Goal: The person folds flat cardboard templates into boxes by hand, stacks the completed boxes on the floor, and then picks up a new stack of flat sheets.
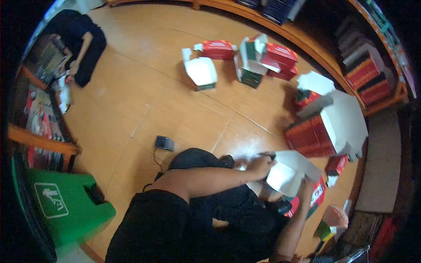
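Note:
A folding cardboard box (pixel 287 173), white inside, is held tilted over my lap. My left hand (pixel 261 167) is closed on its left edge, with something dark at the fingertips that I cannot make out. At the box's right side my right hand (pixel 307 187) grips the cardboard wall, its fingers partly blurred. Just under and beside this hand lies a red printed carton (pixel 318 193). The outer faces of the held box are mostly hidden from me.
A large open red carton (pixel 309 136) stands ahead right, near several red and green boxes (pixel 252 76). A small black device (pixel 164 143) with a cord lies on the floor. On the left are a green bin (pixel 66 201) and another person (pixel 83 48) by a shelf.

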Available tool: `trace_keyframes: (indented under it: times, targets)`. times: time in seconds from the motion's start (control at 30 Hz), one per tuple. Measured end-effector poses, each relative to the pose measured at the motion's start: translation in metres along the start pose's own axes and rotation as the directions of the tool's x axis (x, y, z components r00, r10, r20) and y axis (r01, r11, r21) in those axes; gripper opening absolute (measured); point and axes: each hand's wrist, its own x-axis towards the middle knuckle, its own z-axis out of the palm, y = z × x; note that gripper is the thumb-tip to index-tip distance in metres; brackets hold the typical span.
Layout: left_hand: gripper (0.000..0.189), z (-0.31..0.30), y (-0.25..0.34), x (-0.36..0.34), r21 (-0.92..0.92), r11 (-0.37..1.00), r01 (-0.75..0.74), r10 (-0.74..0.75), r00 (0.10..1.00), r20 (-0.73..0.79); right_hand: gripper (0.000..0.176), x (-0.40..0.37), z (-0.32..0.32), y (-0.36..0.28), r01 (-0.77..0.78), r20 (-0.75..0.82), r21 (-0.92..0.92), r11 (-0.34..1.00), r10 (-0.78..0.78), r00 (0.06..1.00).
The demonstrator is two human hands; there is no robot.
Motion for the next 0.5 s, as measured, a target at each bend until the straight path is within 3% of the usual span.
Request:
trace_keyframes:
  times: [0.07,0.1,0.13,0.17,0.2,0.23,0.27,0.3,0.33,0.37,0.4,0.43,0.47,0.5]
  targets:
    - [0.055,-0.004,0.004,-0.012,0.308,0.945,-0.113,0.107,0.994,0.036,0.036,0.0,-0.023,-0.019,-0.107,0.141,0.059,0.992,0.098,0.985]
    - [0.054,0.004,-0.005,-0.029,0.417,0.885,-0.21,0.302,0.938,-0.17,0.036,0.003,-0.031,-0.023,-0.081,0.163,0.084,0.993,0.067,0.984]
    - [0.053,0.009,-0.011,-0.041,0.539,0.797,-0.273,0.496,0.806,-0.324,0.036,0.002,-0.037,-0.021,-0.066,0.186,0.103,0.992,0.046,0.982]
    - [0.053,-0.014,-0.001,-0.042,0.554,0.789,-0.265,0.501,0.8,-0.331,0.036,-0.005,-0.034,-0.005,-0.148,0.185,0.129,0.981,0.122,0.975]
    - [0.053,-0.056,0.025,-0.048,0.491,0.808,-0.327,0.268,0.945,0.189,0.037,-0.006,-0.031,0.006,-0.234,0.182,0.159,0.959,0.205,0.962]
    - [0.053,-0.099,0.053,-0.05,0.416,0.846,-0.333,-0.031,0.748,0.663,0.037,-0.001,-0.063,-0.033,-0.414,0.266,0.157,0.897,0.365,0.892]
    - [0.051,-0.138,0.079,-0.042,0.441,0.887,-0.133,-0.226,0.709,0.668,0.037,0.001,-0.094,-0.071,-0.582,0.354,0.137,0.801,0.509,0.784]
    - [0.047,-0.144,0.042,-0.016,0.545,0.807,-0.229,-0.086,0.867,0.491,0.04,-0.007,-0.073,-0.026,-0.524,0.282,0.287,0.802,0.452,0.846]
    - [0.04,-0.173,0.019,0.012,0.584,0.781,-0.219,-0.013,0.93,0.366,0.04,-0.003,-0.07,-0.017,-0.532,0.286,0.303,0.791,0.456,0.842]
    - [0.03,-0.205,-0.002,0.036,0.683,0.723,-0.101,0.05,0.994,0.094,0.041,-0.002,-0.068,-0.009,-0.468,0.249,0.272,0.841,0.409,0.878]
    - [0.025,-0.244,-0.007,0.049,0.744,0.667,-0.033,0.168,0.98,-0.108,0.043,-0.004,-0.069,-0.009,-0.404,0.211,0.237,0.884,0.359,0.909]
    - [0.026,-0.27,-0.033,0.083,0.893,0.39,0.225,0.218,0.919,-0.327,0.043,-0.002,-0.082,-0.039,-0.466,0.229,0.281,0.839,0.413,0.882]
    - [0.027,-0.297,-0.034,0.085,0.873,0.345,0.346,0.28,0.849,-0.447,0.043,-0.003,-0.085,-0.054,-0.471,0.221,0.3,0.829,0.42,0.88]
    - [0.027,-0.323,-0.049,0.092,0.879,0.274,0.39,0.271,0.846,-0.46,0.042,-0.003,-0.085,-0.066,-0.473,0.223,0.388,0.791,0.417,0.881]
